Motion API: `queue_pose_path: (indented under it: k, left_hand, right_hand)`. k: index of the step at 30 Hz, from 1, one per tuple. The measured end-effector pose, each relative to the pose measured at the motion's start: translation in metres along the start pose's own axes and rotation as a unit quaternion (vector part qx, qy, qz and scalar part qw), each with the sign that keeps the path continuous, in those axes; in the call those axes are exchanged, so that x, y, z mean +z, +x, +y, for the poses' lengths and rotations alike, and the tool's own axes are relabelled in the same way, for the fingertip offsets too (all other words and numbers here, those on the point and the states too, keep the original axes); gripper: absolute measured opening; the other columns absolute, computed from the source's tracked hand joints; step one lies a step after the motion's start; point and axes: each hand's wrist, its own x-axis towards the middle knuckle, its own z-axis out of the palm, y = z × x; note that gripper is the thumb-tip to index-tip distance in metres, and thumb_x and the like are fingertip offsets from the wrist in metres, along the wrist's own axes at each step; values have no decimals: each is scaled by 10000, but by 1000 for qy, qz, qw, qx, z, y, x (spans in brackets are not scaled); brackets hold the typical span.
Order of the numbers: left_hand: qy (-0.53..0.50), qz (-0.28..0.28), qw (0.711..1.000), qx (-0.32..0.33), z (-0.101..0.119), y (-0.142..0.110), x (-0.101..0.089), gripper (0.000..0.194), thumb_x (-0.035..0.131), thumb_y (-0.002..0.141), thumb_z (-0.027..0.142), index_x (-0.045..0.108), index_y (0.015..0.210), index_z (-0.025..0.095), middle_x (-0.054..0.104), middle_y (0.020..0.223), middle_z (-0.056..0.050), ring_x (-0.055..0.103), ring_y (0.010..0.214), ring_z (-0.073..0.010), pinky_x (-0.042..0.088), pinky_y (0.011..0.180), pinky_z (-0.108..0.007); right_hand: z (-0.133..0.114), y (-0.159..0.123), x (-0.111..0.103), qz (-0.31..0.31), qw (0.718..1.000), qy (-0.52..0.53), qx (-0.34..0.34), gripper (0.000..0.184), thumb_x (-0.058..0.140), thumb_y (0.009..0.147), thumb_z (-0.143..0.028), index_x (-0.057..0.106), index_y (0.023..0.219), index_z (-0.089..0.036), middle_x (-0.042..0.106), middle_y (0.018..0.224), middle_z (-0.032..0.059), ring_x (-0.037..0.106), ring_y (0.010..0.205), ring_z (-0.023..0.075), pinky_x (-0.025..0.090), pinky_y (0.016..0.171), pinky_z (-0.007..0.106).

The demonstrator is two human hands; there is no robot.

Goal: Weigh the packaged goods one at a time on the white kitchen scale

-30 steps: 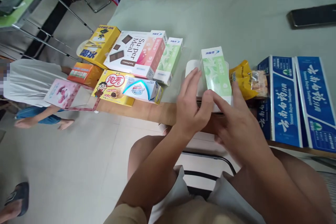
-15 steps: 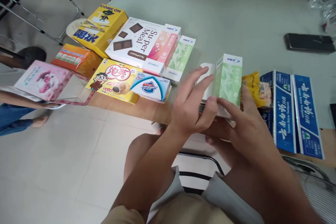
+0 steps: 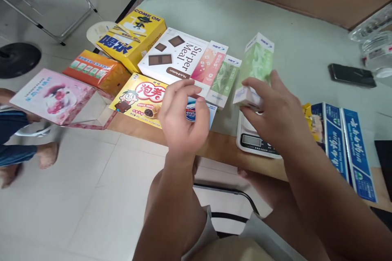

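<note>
My right hand point(image 3: 271, 102) grips a green-and-white box point(image 3: 256, 59) by its near end and holds it tilted above a white kitchen scale point(image 3: 241, 130). The hand hides part of the scale's platform. My left hand point(image 3: 183, 114) hangs with thumb and fingers apart over a Safeguard soap box point(image 3: 212, 114), holding nothing. Beyond it lie a second green box point(image 3: 225, 79), a pink box point(image 3: 211, 63) and a white Su-per Meal box point(image 3: 171, 55). A yellow puff-snack box point(image 3: 141, 94) lies left of the soap box.
Farther left are a yellow box point(image 3: 134, 34), an orange packet point(image 3: 94, 71) and a pink box point(image 3: 49, 96) jutting past the table edge. On the right lie blue toothpaste boxes point(image 3: 358, 151), a yellow packet point(image 3: 312, 122), a phone point(image 3: 352, 75) and clear bottles point(image 3: 378, 53).
My right hand has lifted the green box off the scale, tilting it and moving it left. My left hand has come away from the scale and moved left over the soap box.
</note>
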Motion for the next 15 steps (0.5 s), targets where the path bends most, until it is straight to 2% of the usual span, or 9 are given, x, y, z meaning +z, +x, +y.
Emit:
queue_pose_path:
  k: [3, 6, 9, 11, 13, 15]
  left_hand:
    - [22, 1, 1000, 6, 6, 1, 4, 125, 553, 992, 259, 670, 949, 249, 748, 1027, -59, 723, 1021, -224, 587, 946, -416]
    - [-9, -33, 999, -3, 14, 2, 7, 112, 553, 987, 230, 647, 932, 254, 744, 939, -41, 716, 929, -210, 588, 869, -393]
    - [-22, -97, 995, -16, 17, 4, 8, 110, 561, 978, 206, 628, 905, 254, 743, 898, -27, 699, 858, -196, 578, 795, -370]
    - [-8, -132, 991, -15, 16, 4, 8, 111, 565, 964, 194, 629, 892, 248, 749, 890, -24, 700, 848, -197, 570, 780, -364]
    - [15, -157, 987, -11, 13, 4, 7, 106, 563, 954, 195, 641, 900, 242, 759, 906, -30, 705, 852, -204, 560, 771, -366]
    - [40, -178, 983, -6, 11, 3, 7, 112, 553, 953, 202, 647, 902, 236, 763, 910, -37, 705, 848, -215, 549, 755, -376]
  right_hand:
    - [-11, 23, 15, -3, 1000, 6, -20, 571, 656, 867, -220, 647, 1433, -299, 529, 1559, 213, 679, 1221, 431, 582, 906, 579]
    - [-12, 31, 28, -16, 998, 26, -46, 591, 688, 836, -227, 664, 1423, -288, 500, 1560, 214, 650, 1279, 431, 581, 960, 601]
    - [-4, 33, 26, -70, 990, 111, -56, 710, 713, 814, -276, 597, 1514, -308, 479, 1578, 195, 744, 1014, 310, 629, 871, 538]
    - [4, 40, 17, -85, 980, 179, -29, 735, 715, 817, -280, 571, 1537, -313, 554, 1529, 165, 739, 849, 220, 638, 793, 465]
    - [13, 58, 9, -46, 976, 213, 22, 637, 698, 855, -304, 620, 1487, -272, 631, 1465, 146, 736, 877, 201, 612, 800, 415]
    - [24, 84, 7, 31, 973, 219, 71, 553, 645, 907, -367, 657, 1436, -210, 643, 1480, 146, 722, 1061, 221, 559, 872, 395]
